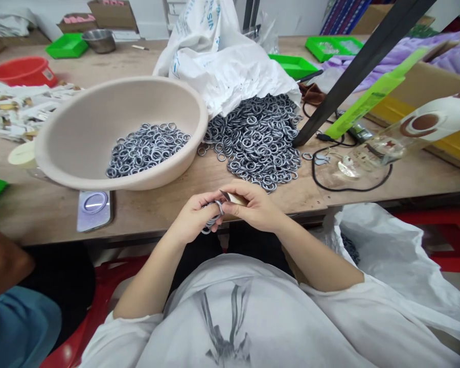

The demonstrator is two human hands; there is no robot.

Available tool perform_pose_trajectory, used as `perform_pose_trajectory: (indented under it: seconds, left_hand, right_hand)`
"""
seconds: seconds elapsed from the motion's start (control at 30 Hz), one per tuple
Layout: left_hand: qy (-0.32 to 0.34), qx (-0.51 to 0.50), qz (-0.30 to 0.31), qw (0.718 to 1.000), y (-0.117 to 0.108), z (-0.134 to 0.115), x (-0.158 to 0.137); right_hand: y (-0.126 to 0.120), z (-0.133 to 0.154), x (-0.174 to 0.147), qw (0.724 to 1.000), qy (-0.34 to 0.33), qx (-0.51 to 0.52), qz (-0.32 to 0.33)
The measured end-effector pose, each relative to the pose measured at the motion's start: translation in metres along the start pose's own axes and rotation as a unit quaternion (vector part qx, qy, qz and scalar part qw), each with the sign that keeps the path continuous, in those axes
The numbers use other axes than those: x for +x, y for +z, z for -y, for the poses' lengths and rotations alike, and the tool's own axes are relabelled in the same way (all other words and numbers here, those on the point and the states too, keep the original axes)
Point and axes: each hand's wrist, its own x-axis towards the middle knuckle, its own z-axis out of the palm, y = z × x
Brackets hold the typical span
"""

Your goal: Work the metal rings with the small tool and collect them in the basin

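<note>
Close to the table's front edge, my left hand (194,217) is closed around several grey rings (211,221). My right hand (257,207) grips a small knife (235,199) with a pale handle, its short dark blade pointing left at the rings. The fingertips of both hands meet around the topmost ring. Just beyond my hands lies a big heap of grey rings (258,140), spilling from a white sack (230,66). A wide beige basin (118,102) to the left holds a smaller pile of the same rings (147,148).
A phone (94,210) lies below the basin. A slanted dark metal post (345,82), a black cable (352,189) and a clear bottle (383,148) stand right. An open white bag (391,245) sits beside my right arm. A co-worker's arm (3,263) shows at left.
</note>
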Motion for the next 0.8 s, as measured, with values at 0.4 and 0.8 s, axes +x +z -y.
perform_pose_trajectory:
  seconds: [0.4, 0.8]
  left_hand:
    - [-0.098, -0.056, 0.039, 0.993, -0.001, -0.009, 0.006]
    - [-0.126, -0.029, 0.071, 0.989, 0.007, -0.010, 0.006]
  right_hand:
    - [-0.022, 0.009, -0.006, 0.977, -0.085, -0.178, 0.076]
    - [-0.029, 0.005, -0.004, 0.943, -0.051, -0.320, 0.074]
